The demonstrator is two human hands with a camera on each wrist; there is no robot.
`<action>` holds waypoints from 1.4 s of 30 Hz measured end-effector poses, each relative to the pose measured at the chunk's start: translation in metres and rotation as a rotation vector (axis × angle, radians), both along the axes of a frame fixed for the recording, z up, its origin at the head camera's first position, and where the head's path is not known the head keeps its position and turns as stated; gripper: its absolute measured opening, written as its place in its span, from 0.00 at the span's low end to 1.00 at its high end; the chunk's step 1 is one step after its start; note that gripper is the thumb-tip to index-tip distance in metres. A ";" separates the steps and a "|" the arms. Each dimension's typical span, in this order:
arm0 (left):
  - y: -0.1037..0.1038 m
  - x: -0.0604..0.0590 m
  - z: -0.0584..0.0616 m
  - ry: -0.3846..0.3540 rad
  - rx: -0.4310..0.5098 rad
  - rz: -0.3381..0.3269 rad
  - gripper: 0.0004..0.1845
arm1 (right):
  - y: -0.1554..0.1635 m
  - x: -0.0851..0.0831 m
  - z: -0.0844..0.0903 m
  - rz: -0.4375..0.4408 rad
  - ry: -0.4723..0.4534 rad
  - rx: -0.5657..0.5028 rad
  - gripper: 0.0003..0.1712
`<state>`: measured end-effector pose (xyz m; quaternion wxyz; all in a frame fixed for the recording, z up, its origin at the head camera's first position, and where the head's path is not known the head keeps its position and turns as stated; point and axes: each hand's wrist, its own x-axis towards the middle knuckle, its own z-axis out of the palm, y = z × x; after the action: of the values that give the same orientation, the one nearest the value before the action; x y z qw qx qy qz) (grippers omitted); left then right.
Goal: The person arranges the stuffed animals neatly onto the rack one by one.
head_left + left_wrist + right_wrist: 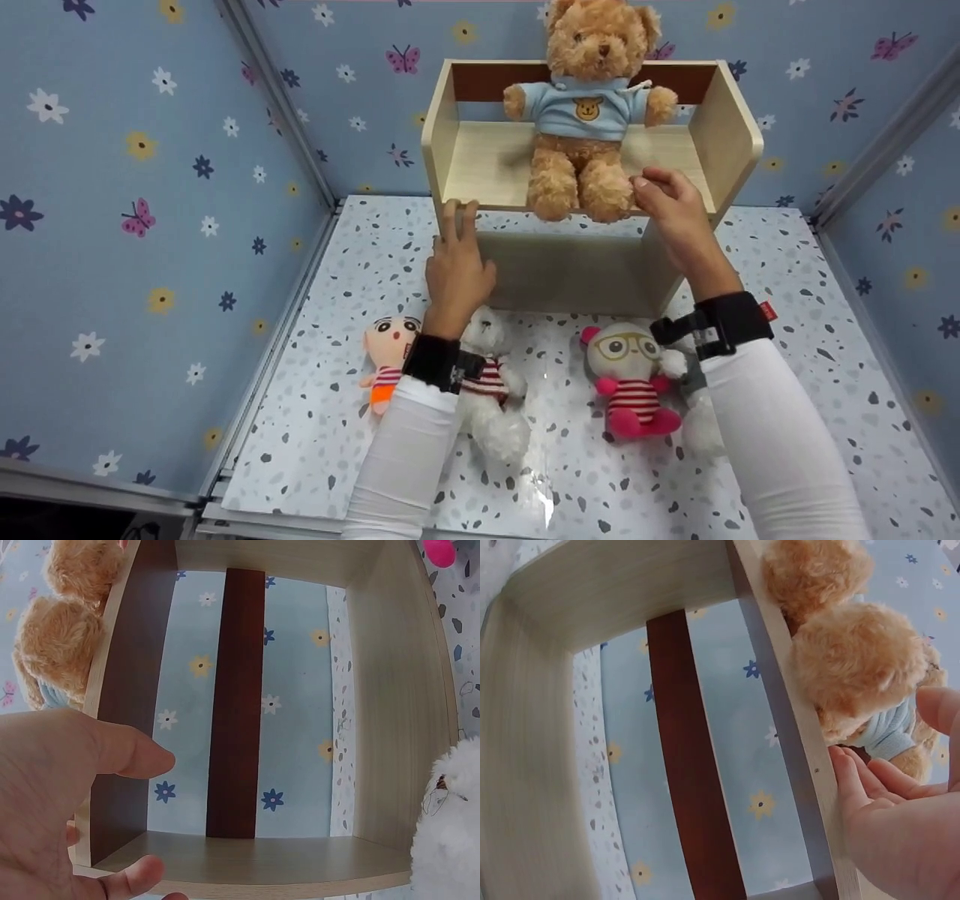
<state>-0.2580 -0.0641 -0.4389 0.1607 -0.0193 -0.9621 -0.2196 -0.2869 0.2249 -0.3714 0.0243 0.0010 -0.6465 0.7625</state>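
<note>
On the wooden shelf (480, 161), a teddy bear (589, 112) is being seated; its leg is touched by loosely curled right hand (667, 199) fingers, while the left hand (457, 262) rests straight, together fingers on the shelf's front edge; release seems due next.

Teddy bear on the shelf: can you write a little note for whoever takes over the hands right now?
Left hand: open, straight fingers resting on the front edge of the wooden shelf.
Right hand: fingers loosely bent beside the teddy bear, at its foot; no clear grip.
Done: the bear in the blue shirt sits upright on the upper board, legs over the edge.
Left: on the floor in front lie the cartoon boy doll, the white bear, the glasses-wearing plush and a grey plush, partly hidden. The lower compartment holds nothing.
</note>
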 end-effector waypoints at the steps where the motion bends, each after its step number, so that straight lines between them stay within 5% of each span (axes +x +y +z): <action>1: 0.000 0.000 0.000 0.001 -0.002 0.001 0.47 | 0.000 0.002 0.000 -0.003 0.001 -0.022 0.28; 6: 0.000 0.001 0.001 -0.003 0.000 0.007 0.46 | -0.001 0.014 -0.001 -0.008 0.002 -0.085 0.22; 18: 0.001 0.001 -0.002 -0.012 0.020 0.003 0.49 | -0.003 0.040 -0.016 -0.048 0.000 0.121 0.23; 27: 0.003 0.000 -0.005 0.004 0.000 0.004 0.49 | -0.015 0.067 -0.045 0.081 -0.012 0.412 0.22; 34: 0.003 0.001 -0.008 0.049 -0.011 -0.007 0.47 | -0.033 0.092 -0.071 0.213 0.020 0.544 0.22; 42: 0.003 0.000 -0.006 0.008 -0.019 0.012 0.50 | -0.048 0.117 -0.101 0.321 0.064 0.702 0.18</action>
<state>-0.2582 -0.0612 -0.4451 0.1656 -0.0157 -0.9635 -0.2096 -0.1701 0.1773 -0.4719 -0.0768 0.1341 -0.8587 0.4886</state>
